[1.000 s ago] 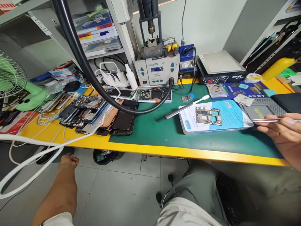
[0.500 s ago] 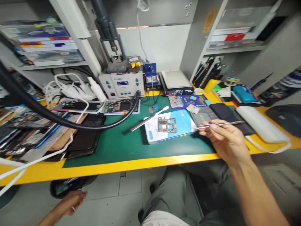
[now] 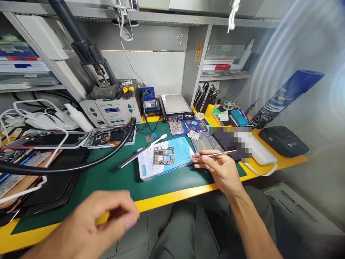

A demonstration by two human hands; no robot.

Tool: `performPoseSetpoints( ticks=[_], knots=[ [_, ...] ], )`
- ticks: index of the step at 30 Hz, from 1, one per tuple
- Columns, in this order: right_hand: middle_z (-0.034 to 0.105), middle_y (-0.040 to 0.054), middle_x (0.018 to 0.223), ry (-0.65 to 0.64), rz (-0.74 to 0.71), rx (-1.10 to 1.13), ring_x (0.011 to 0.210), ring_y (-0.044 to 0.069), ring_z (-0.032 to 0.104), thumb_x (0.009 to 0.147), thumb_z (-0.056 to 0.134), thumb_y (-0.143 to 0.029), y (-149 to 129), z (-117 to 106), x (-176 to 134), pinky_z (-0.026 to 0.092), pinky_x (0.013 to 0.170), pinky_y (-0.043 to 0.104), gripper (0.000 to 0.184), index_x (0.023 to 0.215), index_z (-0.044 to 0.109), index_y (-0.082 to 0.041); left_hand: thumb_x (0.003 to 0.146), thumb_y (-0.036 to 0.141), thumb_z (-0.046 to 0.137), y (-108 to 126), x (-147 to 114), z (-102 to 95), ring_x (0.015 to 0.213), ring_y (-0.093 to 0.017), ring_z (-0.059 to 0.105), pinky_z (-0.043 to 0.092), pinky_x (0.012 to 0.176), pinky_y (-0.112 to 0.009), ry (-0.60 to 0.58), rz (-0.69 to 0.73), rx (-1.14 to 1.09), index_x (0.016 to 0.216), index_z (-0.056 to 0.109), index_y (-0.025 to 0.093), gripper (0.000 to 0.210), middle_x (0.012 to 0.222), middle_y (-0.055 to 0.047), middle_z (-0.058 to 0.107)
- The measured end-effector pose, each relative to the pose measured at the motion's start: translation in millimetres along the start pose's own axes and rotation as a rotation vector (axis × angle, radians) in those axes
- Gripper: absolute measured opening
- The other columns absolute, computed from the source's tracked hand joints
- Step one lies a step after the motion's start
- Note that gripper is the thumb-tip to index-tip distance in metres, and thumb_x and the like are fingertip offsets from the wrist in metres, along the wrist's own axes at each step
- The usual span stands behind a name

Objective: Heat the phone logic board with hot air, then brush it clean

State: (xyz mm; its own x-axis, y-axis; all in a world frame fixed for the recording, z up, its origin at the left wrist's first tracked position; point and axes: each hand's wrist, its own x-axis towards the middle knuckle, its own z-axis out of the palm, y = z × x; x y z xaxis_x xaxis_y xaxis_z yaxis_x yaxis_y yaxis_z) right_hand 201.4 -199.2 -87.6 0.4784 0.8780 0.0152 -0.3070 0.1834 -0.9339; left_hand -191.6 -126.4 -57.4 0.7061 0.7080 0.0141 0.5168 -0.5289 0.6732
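We're watching our right hand (image 3: 223,172) pinching slim silver metal tweezers (image 3: 223,154), tips pointing left, clear of the grey rectangular circuit board (image 3: 161,158) lying on the flat white-and-blue case (image 3: 182,147). Our blurred left hand (image 3: 85,217) is hovering near left, fingers loosely curled; we can't tell if they're holding anything. Nothing's looking finished: handling the board seems left.

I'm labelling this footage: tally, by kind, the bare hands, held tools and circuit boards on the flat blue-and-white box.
Left hand and right hand: 2
Slim silver metal tool in the right hand: 1
Rectangular circuit board on the box: 1
Total: 4
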Motion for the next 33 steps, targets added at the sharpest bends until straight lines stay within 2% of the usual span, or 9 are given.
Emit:
performPoseSetpoints(
  ticks=[2, 5, 7, 10, 14, 18, 24, 28, 33],
  knots=[
    [0.099, 0.0124, 0.101, -0.018, 0.002, 0.0, 0.087, 0.032, 0.098, 0.079, 0.118, -0.049, 0.3, -0.2, 0.1, 0.084, 0.077, 0.041, 0.042, 0.1, 0.094, -0.022, 0.111, 0.059, 0.063, 24.7, 52.7, -24.1, 0.069, -0.014, 0.067, 0.053, 0.063, -0.024, 0.22, 0.102, 0.135, 0.086, 0.079, 0.027, 0.043, 0.08, 0.0, 0.077],
    [0.099, 0.0128, 0.102, -0.035, 0.001, 0.003, 0.089, 0.032, 0.098, 0.08, 0.118, -0.05, 1.6, -1.0, 0.8, 0.084, 0.079, 0.042, 0.042, 0.099, 0.093, -0.022, 0.108, 0.058, 0.058, 33.6, 118.7, -38.5, 0.075, -0.017, 0.065, 0.054, 0.072, -0.03, 0.341, 0.075, 0.221, 0.093, 0.08, 0.027, 0.041, 0.091, -0.004, 0.08],
    [0.099, 0.012, 0.102, -0.037, -0.005, 0.012, 0.089, 0.031, 0.099, 0.08, 0.117, -0.051, 2.9, -1.5, 1.2, 0.084, 0.079, 0.041, 0.042, 0.099, 0.092, -0.022, 0.1, 0.061, 0.06, 24.5, 148.0, -37.7, 0.085, -0.023, 0.071, 0.056, 0.077, -0.036, 0.329, 0.028, 0.273, 0.102, 0.085, 0.026, 0.043, 0.109, -0.009, 0.086],
    [0.099, 0.0115, 0.101, -0.029, -0.015, 0.028, 0.09, 0.031, 0.099, 0.083, 0.116, -0.052, 4.1, -2.0, 1.4, 0.084, 0.081, 0.04, 0.042, 0.1, 0.092, -0.022, 0.092, 0.07, 0.061, 6.6, 172.0, -31.9, 0.097, -0.03, 0.079, 0.06, 0.082, -0.042, 0.222, -0.027, 0.319, 0.11, 0.089, 0.025, 0.056, 0.12, -0.014, 0.087],
    [0.099, 0.0119, 0.102, -0.026, -0.01, 0.042, 0.089, 0.03, 0.099, 0.084, 0.115, -0.051, 3.8, -2.4, 1.5, 0.084, 0.08, 0.038, 0.041, 0.101, 0.091, -0.022, 0.095, 0.078, 0.059, -4.2, 181.6, -24.8, 0.102, -0.028, 0.08, 0.064, 0.088, -0.044, 0.092, -0.069, 0.323, 0.119, 0.09, 0.023, 0.068, 0.121, -0.014, 0.087],
    [0.099, 0.0114, 0.102, -0.017, 0.0, 0.047, 0.087, 0.03, 0.098, 0.085, 0.115, -0.05, 2.7, -2.8, 0.9, 0.084, 0.079, 0.039, 0.041, 0.102, 0.092, -0.022, 0.098, 0.082, 0.058, -3.4, 182.9, -19.5, 0.096, -0.025, 0.078, 0.064, 0.09, -0.043, 0.039, -0.085, 0.3, 0.117, 0.09, 0.022, 0.07, 0.115, -0.012, 0.087],
    [0.099, 0.0114, 0.101, -0.006, 0.008, 0.044, 0.088, 0.031, 0.099, 0.085, 0.115, -0.049, 0.1, -1.5, -0.9, 0.084, 0.08, 0.04, 0.039, 0.101, 0.092, -0.022, 0.098, 0.07, 0.052, 2.5, 182.1, -18.4, 0.085, -0.028, 0.078, 0.058, 0.078, -0.041, 0.152, -0.077, 0.285, 0.103, 0.09, 0.025, 0.059, 0.106, -0.011, 0.089],
    [0.099, 0.0111, 0.103, 0.004, 0.015, 0.044, 0.088, 0.03, 0.099, 0.086, 0.115, -0.048, -1.1, -2.6, -0.9, 0.084, 0.079, 0.04, 0.037, 0.105, 0.094, -0.023, 0.106, 0.062, 0.048, 9.0, 173.2, -23.4, 0.089, -0.026, 0.078, 0.058, 0.08, -0.039, 0.282, -0.021, 0.269, 0.112, 0.089, 0.024, 0.056, 0.115, -0.011, 0.088],
    [0.099, 0.0114, 0.1, 0.004, 0.022, 0.021, 0.088, 0.032, 0.099, 0.086, 0.115, -0.048, -1.7, -5.2, 1.8, 0.084, 0.078, 0.04, 0.035, 0.103, 0.096, -0.024, 0.117, 0.061, 0.048, 15.7, 151.9, -28.0, 0.104, -0.022, 0.083, 0.061, 0.085, -0.032, 0.267, 0.132, 0.237, 0.128, 0.09, 0.026, 0.055, 0.117, -0.006, 0.088]
  ],
)
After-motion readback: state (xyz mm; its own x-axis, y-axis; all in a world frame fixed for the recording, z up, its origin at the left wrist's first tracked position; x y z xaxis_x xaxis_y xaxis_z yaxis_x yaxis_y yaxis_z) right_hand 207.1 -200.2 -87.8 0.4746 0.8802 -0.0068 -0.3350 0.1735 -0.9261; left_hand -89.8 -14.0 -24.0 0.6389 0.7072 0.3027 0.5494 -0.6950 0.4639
